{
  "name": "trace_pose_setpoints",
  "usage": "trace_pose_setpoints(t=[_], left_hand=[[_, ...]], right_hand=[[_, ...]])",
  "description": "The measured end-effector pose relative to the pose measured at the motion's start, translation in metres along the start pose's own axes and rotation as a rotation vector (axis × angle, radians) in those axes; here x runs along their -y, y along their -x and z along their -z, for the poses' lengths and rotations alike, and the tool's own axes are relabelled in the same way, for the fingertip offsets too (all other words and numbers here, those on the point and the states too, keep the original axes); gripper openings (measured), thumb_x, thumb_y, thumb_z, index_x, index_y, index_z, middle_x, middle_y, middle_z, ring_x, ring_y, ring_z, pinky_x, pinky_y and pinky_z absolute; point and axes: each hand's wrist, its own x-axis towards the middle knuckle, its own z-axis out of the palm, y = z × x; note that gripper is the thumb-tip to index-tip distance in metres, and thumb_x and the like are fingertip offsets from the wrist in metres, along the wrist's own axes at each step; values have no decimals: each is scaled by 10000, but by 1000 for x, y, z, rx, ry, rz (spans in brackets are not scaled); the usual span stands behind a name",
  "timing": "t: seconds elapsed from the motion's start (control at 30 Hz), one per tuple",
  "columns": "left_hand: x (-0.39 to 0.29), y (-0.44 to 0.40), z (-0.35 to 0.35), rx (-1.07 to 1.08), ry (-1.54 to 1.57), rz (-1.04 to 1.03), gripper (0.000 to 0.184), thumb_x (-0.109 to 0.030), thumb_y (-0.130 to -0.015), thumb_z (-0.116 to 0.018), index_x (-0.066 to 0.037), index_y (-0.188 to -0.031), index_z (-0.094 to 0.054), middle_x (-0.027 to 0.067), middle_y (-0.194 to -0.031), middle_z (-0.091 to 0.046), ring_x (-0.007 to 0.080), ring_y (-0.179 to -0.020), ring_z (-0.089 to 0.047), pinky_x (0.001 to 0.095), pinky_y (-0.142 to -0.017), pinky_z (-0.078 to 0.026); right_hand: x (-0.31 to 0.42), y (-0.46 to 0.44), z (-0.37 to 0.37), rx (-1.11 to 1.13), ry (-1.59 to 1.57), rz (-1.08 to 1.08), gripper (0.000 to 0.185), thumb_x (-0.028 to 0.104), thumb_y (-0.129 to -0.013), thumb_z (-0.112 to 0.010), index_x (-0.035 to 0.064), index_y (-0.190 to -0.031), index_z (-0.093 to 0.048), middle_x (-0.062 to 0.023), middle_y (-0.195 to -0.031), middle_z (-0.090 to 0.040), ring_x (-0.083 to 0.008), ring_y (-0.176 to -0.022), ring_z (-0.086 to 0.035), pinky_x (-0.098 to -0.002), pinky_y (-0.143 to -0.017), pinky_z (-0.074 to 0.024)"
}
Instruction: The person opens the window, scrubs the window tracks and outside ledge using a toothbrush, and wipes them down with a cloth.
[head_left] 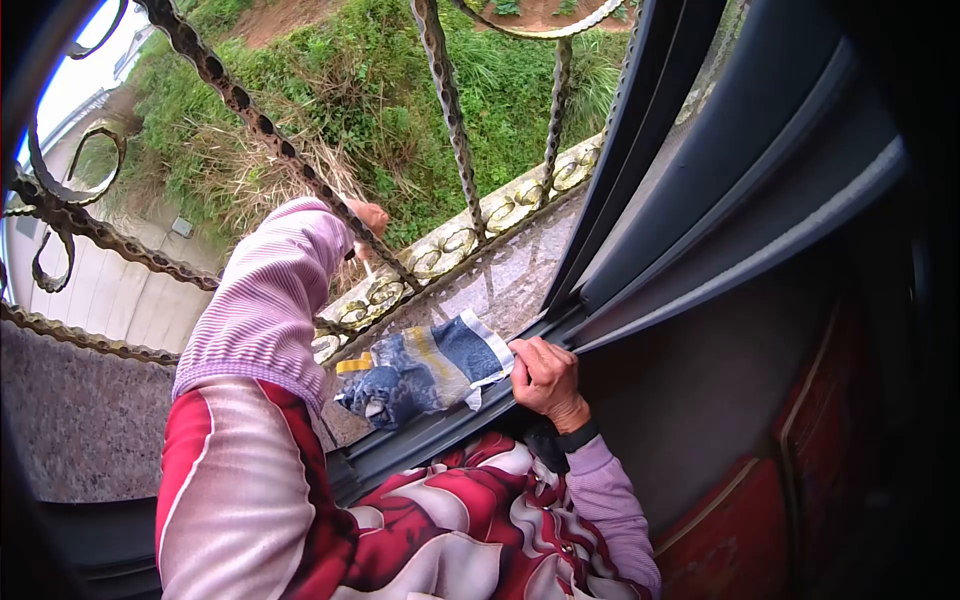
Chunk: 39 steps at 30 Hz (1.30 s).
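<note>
My left hand reaches out between the twisted metal bars, beyond the sill. Its fingers are closed and partly hidden by a bar; a thin pale piece shows just below, too small to name. A bunched blue, grey and yellow cloth lies on the sill along the window track. At the right end of that cloth, my right hand has its fingers curled over the edge of the window frame, the fingertips close to the cloth's white border.
A rusty grille with twisted bars and scrolls stands ahead, with a patterned strip along its foot. Dark sliding window frames rise at the right. Speckled stone lies at the left. Grass and a pale paved strip show outside.
</note>
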Motion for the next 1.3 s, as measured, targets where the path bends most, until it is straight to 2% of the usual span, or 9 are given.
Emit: trace_pose_setpoints(t=[0.1,0.27,0.53,0.6,0.7,1.0,1.1,1.13,1.3], left_hand=[[-64,37,1,166,-245,467,174,-167,-665,-747,-74,-811,-742,80,-796,-702,219,-758,-661,353,-652,-517],[-173,29,29,-80,-479,519,244,-214,-658,-759,-50,-837,-733,99,-849,-701,244,-829,-661,369,-720,-517],[-110,18,28,-151,-312,417,189,-227,-730,-721,-102,-869,-745,41,-848,-716,191,-753,-659,352,-663,-521],[-128,25,34,25,-253,270,180,-218,-748,-707,-66,-840,-734,61,-802,-700,185,-722,-645,366,-637,-501],[-167,20,33,79,-203,359,274,-198,-778,-644,-179,-1041,-718,24,-903,-712,163,-799,-658,314,-668,-537],[-180,3,32,-113,-229,367,292,-265,-669,-743,-83,-897,-738,69,-847,-710,196,-805,-665,345,-687,-513],[-65,-30,-5,-69,-487,484,294,-244,-678,-742,-83,-924,-736,92,-845,-702,233,-805,-664,360,-695,-512],[-179,29,17,110,-266,737,335,-240,-667,-770,-70,-953,-728,126,-905,-691,268,-882,-650,366,-744,-501],[-76,2,-18,196,76,391,413,-254,-624,-824,-38,-959,-713,155,-1021,-664,268,-1013,-608,351,-837,-477]], right_hand=[[0,0,0,-4,-2,7,232,-14,-665,-570,47,-885,-607,-99,-727,-586,-295,-644,-613,-371,-569,-491],[-1,-1,-1,-8,-14,4,230,-22,-664,-567,43,-881,-607,-104,-720,-585,-297,-641,-614,-372,-568,-491],[0,-2,-1,-13,-13,23,223,-24,-663,-570,40,-873,-608,-108,-720,-588,-302,-634,-611,-379,-561,-488],[-1,-1,-2,-12,-7,27,234,-12,-657,-569,53,-878,-603,-95,-716,-571,-286,-630,-604,-373,-555,-480],[0,-2,-1,-5,10,31,233,-6,-657,-572,61,-878,-600,-88,-711,-564,-277,-631,-602,-370,-557,-477],[2,-4,0,21,-10,28,187,-30,-688,-551,29,-855,-611,-116,-725,-598,-308,-620,-603,-375,-555,-478],[2,-6,1,24,-6,24,183,-31,-690,-551,27,-853,-610,-116,-725,-598,-308,-621,-603,-374,-556,-478],[3,-5,1,24,-8,20,181,-32,-692,-551,26,-852,-610,-116,-725,-598,-309,-621,-603,-374,-555,-478],[1,-6,-1,20,-4,32,197,-24,-682,-559,33,-864,-609,-110,-724,-591,-300,-623,-603,-373,-557,-479]])
